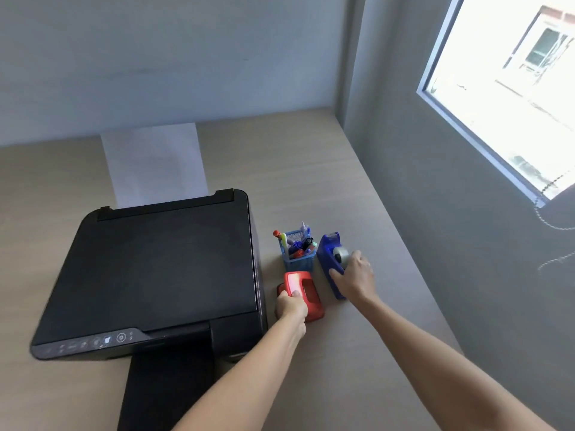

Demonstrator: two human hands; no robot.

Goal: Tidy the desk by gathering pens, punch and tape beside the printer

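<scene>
A black printer (161,269) sits on the wooden desk (311,169). Just right of it stands a blue mesh holder (300,261) filled with several pens. In front of the holder lies a red hole punch (306,290), and my left hand (291,304) grips its near left end. Right of the holder is a blue tape dispenser (329,253) with a roll of clear tape. My right hand (354,276) is closed around the dispenser's near end.
White paper (155,163) sticks up from the printer's rear feed. The printer's black output tray (168,390) extends toward me. A grey wall (435,213) with a bright window (510,82) borders the desk on the right.
</scene>
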